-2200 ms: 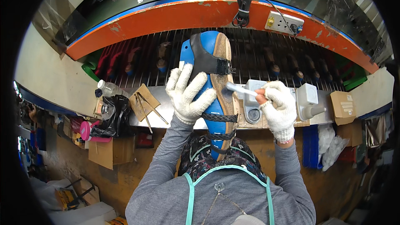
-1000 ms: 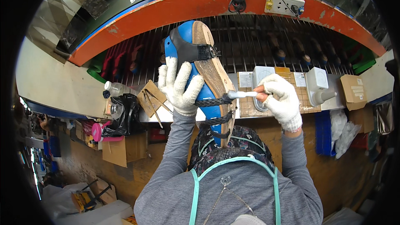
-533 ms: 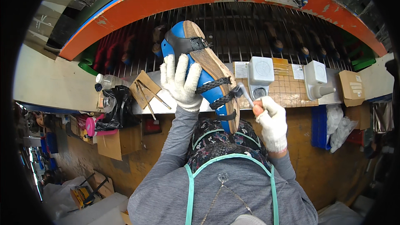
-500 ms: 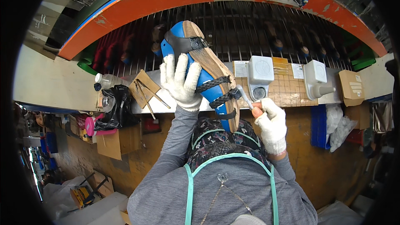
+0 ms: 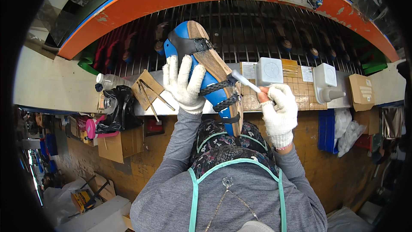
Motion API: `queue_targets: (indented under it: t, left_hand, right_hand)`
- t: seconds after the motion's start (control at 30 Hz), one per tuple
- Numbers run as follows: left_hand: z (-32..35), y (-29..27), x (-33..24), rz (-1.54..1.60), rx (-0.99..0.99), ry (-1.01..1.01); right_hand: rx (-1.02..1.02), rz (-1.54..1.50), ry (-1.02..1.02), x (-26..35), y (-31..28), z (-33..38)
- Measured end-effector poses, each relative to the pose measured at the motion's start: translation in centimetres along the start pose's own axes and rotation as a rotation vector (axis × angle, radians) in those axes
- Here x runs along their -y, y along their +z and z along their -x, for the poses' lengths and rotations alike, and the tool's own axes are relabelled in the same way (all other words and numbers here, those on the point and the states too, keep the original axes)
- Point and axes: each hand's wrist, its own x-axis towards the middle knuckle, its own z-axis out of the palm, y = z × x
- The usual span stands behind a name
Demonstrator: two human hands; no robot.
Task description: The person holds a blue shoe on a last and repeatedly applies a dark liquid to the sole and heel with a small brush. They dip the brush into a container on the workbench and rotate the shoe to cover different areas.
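My left hand [image 5: 185,87], in a white fingertip-length glove, holds a blue and wooden shoe last [image 5: 210,62] upright at a tilt, its fingers spread along the blue side and its thumb hidden. Across the last run a broad dark strap [image 5: 189,45] and two braided black straps [image 5: 225,103], with a thin dark band near the low end. Between the bare fingertips of my gloved right hand [image 5: 279,111] is a small white-handled brush [image 5: 246,80]. Its dark tip meets the wooden edge by the upper braided strap's end.
Two white plastic containers [image 5: 269,72] stand on the bench, one with a spout [image 5: 334,94]. A small brown cardboard [image 5: 143,87] carries thin tools at left, near a black bag [image 5: 122,107]. Behind is a rack of metal rods [image 5: 244,30]; a blue crate [image 5: 327,131] sits lower right.
The brush has moved up from the lower braided strap's end to the upper one's, my right hand shifting slightly with it. My left hand and the last have barely moved.
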Motion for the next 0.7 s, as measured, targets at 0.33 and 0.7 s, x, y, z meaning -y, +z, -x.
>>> queue_targets:
  t: [0.33,0.7]
  left_hand:
    - [0.8,0.9,0.1,-0.032,0.083,-0.118]
    - [1.2,1.8,-0.8,-0.020,0.124,-0.166]
  right_hand:
    - [0.283,-0.307,0.453,-0.2,-2.1,2.9]
    - [0.159,-0.165,0.315,-1.2,-0.7,3.1]
